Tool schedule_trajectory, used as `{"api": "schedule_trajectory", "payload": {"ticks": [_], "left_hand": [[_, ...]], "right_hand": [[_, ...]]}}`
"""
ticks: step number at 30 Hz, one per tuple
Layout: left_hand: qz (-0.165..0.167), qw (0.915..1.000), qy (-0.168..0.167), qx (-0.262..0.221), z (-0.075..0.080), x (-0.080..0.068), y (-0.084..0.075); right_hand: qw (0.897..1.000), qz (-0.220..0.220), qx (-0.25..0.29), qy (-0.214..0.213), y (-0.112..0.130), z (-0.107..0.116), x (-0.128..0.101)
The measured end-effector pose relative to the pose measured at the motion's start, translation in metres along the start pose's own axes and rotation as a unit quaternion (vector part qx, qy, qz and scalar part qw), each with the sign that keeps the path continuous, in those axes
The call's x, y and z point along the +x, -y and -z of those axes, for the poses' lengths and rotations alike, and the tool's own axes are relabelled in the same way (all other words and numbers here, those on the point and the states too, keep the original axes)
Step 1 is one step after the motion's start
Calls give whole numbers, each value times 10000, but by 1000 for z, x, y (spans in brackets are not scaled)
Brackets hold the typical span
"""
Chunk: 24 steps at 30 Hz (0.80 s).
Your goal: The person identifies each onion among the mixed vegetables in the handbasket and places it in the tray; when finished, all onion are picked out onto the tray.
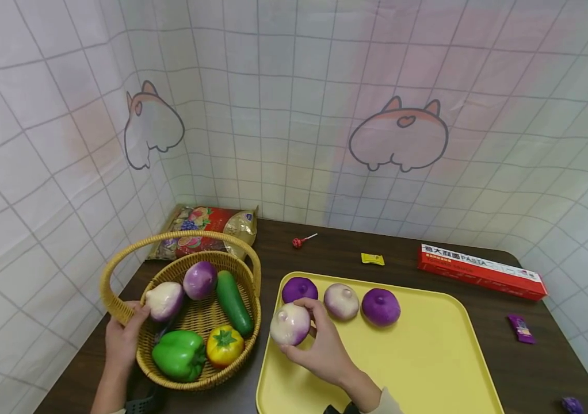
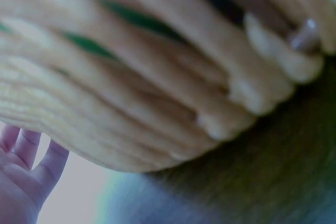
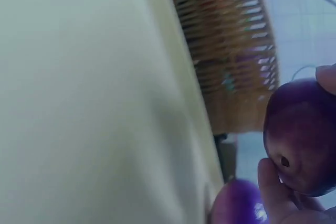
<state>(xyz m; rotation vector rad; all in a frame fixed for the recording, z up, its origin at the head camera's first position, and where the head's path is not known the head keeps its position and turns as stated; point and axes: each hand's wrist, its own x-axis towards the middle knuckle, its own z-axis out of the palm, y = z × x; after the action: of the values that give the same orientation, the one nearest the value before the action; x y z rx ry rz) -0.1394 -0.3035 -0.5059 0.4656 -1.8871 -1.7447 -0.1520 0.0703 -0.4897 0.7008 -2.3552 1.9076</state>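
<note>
the dark wooden table point(image 1: 428, 253) carries a flat yellow plastic tray point(image 1: 428, 368) and a woven wicker basket with a hoop handle point(image 1: 201, 316). the left hand point(image 1: 123, 339) rests on the basket's near rim, fingers point(image 1: 138, 313) loosely curved against the weave, seemingly steadying it; i can't tell whether they grip it. the right hand point(image 1: 320, 345) holds a round white-and-purple toy turnip point(image 1: 290, 324) low over the tray's left edge, fingers point(image 1: 320, 307) curled round its top and side. it looks light, smooth and rigid, likely to roll if set down, so a wrap round its widest part suits it. three similar purple and white bulbs point(image 1: 342, 301) sit in a row just behind.
</note>
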Motion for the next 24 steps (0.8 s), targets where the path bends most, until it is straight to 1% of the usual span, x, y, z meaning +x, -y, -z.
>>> {"api": "schedule_trajectory", "payload": {"ticks": [5,12,15,17,20,24], "left_hand": [[97,9999,25,-88,1,1,1],[141,9999,15,-92,2,2,3],[95,9999,28,-82,1,2,2],[70,10000,27,-55,1,2,2],[48,10000,20,-18,1,2,1],[91,9999,29,-92,1,2,1]], "right_hand": [[9993,-290,-232,-52,-14,5,-6],[9988,-462,-33,-127,-28,9,-6],[9984,-558,17,2,-32,11,-4],[9984,-533,-30,179,-34,12,-3],[9985,-339,-155,397,-36,12,-4],[9979,-116,-355,527,-37,10,-6]]}}
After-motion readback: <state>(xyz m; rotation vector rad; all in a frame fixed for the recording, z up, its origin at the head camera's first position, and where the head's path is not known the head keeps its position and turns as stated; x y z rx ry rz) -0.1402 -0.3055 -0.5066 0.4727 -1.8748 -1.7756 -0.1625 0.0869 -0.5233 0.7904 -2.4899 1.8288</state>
